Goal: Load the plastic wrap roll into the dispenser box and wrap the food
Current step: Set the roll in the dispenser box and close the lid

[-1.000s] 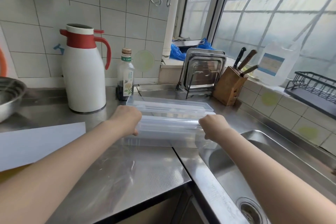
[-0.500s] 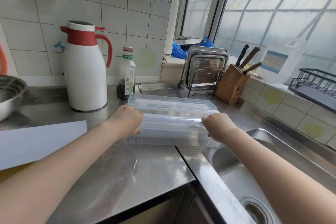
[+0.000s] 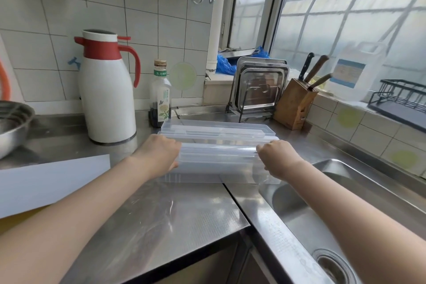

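Stainless steel filled the kitchen scene, with a tabletop (image 3: 161, 226) nearest the viewer and a sink (image 3: 322, 214) sunk into it on the right, its drain partly cut off by the bottom edge. Two bare forearms reached forward from the lower corners. At the left edge lay a white sheet (image 3: 50, 182), cut off by the frame, with a sliver of something yellow under it.

Mid-counter sat the dispenser box (image 3: 219, 152), clear plastic, its long axis running left to right across the view, lid swung open toward the wall. Its right end reached the sink's rim. The left hand (image 3: 156, 154) gripped the box's left end and the right hand (image 3: 279, 157) gripped its right end; only the backs of both hands showed, so the curled fingers were hidden on the far side. Everything being transparent, the plastic wrap roll could not be told apart from the box walls.

Behind stood a white jug with red handle (image 3: 108, 92), a small bottle (image 3: 161, 97) with a green label, steel trays (image 3: 260, 85) upright in a rack, and a wooden knife block (image 3: 295, 106). A metal bowl (image 3: 11, 124) was cut off at far left. On the tiled sill rested a large clear container (image 3: 355, 71) and a black wire rack (image 3: 401, 99), also cropped. Frosted window glass blurred whatever lay outside.
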Motion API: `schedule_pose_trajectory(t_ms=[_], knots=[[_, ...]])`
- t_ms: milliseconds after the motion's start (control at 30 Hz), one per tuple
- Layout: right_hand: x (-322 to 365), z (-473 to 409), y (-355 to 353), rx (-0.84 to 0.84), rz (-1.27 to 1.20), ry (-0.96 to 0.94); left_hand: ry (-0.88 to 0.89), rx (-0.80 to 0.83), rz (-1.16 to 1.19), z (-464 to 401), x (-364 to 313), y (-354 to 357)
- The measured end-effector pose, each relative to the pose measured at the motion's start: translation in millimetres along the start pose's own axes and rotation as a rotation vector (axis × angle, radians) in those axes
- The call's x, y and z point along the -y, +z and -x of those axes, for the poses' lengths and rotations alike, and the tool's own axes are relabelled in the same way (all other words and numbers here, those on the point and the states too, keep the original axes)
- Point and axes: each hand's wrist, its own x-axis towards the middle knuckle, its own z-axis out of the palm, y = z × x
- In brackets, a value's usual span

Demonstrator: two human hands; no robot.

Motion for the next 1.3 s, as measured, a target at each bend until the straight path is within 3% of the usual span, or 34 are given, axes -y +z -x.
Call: schedule_pose_trajectory(t_ms=[200, 333, 533, 833, 1200, 1300], knots=[[2, -1, -1, 0.015, 0.023, -0.022, 0.036, 0.096, 0.012, -3, 8, -27], [2, -3, 0, 0.015, -0.017, -0.020, -0.120, 0.109, -0.134, -17, -18, -45], [-1, -2, 4, -0.005, -0.062, -0.007, -0.126, 0.044, 0.176, -50, -63, -50], [0, -14, -3, 0.065, -0.034, -0.014, -0.277, 0.051, 0.488, -46, -45, -8], [-2, -11, -8, 0.081, 0.050, -0.005, -0.333, 0.078, 0.487, -43, -44, -2], [-5, -15, -12, -0.019, -0.156, 0.045, -0.341, 0.054, 0.488, -44, -45, -1]])
